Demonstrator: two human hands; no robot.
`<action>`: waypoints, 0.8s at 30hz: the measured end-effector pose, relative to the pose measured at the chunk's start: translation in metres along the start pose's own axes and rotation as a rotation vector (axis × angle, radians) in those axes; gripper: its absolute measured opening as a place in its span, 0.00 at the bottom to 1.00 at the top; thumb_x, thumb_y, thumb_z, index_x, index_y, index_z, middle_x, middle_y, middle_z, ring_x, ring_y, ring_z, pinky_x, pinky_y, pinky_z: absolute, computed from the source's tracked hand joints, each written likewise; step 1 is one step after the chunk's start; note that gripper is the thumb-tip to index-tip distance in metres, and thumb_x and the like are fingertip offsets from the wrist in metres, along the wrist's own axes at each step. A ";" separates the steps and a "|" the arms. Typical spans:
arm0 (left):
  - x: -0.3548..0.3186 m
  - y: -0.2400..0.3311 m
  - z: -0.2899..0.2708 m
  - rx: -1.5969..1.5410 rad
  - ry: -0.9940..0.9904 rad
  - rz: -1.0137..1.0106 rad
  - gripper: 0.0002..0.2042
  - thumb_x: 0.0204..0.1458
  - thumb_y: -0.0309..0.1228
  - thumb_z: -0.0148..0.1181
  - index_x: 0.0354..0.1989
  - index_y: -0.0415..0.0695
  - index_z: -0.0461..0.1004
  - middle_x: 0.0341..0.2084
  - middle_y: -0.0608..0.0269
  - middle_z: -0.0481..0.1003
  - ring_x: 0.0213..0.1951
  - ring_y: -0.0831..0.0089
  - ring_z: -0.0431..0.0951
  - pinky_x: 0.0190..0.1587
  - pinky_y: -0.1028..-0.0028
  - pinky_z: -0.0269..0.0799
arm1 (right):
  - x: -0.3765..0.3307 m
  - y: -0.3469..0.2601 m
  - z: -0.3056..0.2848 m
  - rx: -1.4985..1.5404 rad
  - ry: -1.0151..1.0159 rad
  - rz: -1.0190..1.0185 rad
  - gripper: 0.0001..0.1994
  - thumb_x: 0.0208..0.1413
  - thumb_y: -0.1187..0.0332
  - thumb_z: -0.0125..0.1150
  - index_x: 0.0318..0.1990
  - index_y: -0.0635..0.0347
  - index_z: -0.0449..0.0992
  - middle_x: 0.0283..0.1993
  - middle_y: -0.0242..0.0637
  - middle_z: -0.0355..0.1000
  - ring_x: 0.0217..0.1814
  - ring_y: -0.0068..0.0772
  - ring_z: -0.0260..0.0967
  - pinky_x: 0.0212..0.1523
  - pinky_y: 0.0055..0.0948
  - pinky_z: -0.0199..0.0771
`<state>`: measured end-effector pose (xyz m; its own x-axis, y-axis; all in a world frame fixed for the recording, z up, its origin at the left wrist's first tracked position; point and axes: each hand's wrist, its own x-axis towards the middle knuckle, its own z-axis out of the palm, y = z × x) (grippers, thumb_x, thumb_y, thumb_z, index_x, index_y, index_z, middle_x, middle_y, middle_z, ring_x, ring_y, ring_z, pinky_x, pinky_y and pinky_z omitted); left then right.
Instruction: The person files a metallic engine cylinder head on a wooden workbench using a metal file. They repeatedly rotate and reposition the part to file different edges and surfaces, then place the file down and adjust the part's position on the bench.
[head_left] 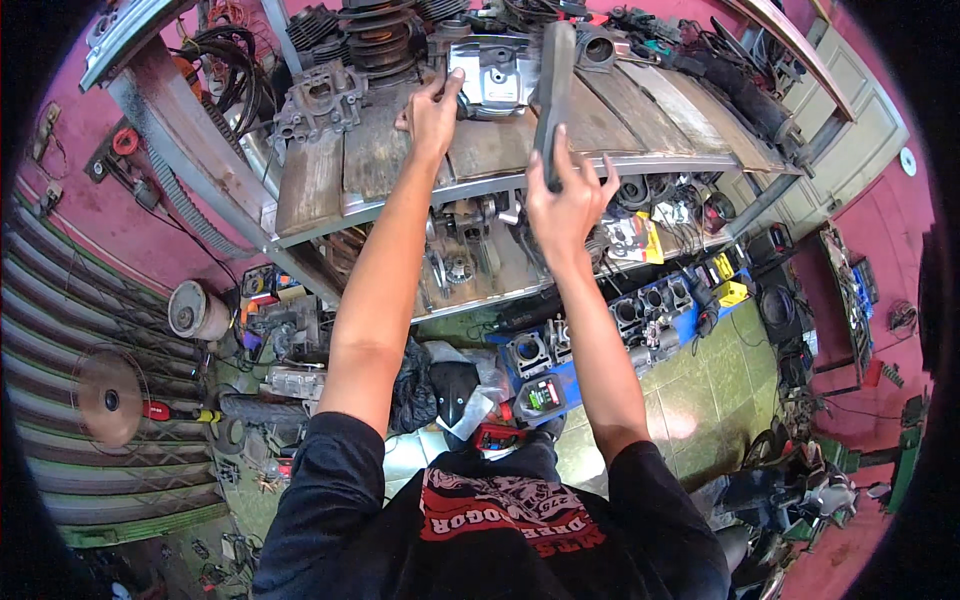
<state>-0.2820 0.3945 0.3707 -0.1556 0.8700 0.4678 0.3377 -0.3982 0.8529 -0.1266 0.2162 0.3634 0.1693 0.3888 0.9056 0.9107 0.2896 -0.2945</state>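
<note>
Grey and metallic, the engine casting (322, 103) sits left of the silver cover (492, 75), seemingly placed there to leave room. Your left hand (430, 122) pinches the cover's left edge, likely steadying it on the plank worktop (490, 152) beneath. Right of the cover, your right hand (563, 210) grips the dark bar (556, 90) by its near end, leaving its length free.
</note>
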 end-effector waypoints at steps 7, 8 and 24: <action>-0.003 0.004 0.002 -0.081 -0.016 0.111 0.28 0.57 0.56 0.60 0.55 0.46 0.81 0.47 0.49 0.82 0.51 0.55 0.79 0.62 0.47 0.53 | -0.030 -0.006 0.004 0.097 -0.031 0.141 0.25 0.54 0.63 0.68 0.58 0.65 0.79 0.30 0.47 0.80 0.41 0.41 0.77 0.69 0.52 0.54; -0.004 0.005 0.002 -0.155 -0.044 0.127 0.27 0.57 0.55 0.61 0.55 0.46 0.81 0.46 0.50 0.82 0.50 0.56 0.79 0.61 0.48 0.55 | -0.030 -0.004 0.003 0.075 -0.051 0.155 0.25 0.54 0.62 0.68 0.58 0.65 0.79 0.30 0.47 0.80 0.41 0.42 0.77 0.69 0.52 0.54; -0.012 0.015 -0.002 0.044 -0.034 0.135 0.30 0.56 0.62 0.59 0.52 0.47 0.83 0.41 0.55 0.81 0.50 0.59 0.77 0.65 0.56 0.52 | -0.027 0.006 -0.022 0.058 -0.027 0.159 0.26 0.56 0.62 0.68 0.60 0.64 0.78 0.32 0.44 0.80 0.40 0.39 0.77 0.69 0.48 0.55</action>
<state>-0.2764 0.3773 0.3786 -0.0748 0.8192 0.5685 0.3939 -0.4995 0.7716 -0.1173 0.1887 0.3438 0.2986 0.4571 0.8378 0.8499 0.2720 -0.4513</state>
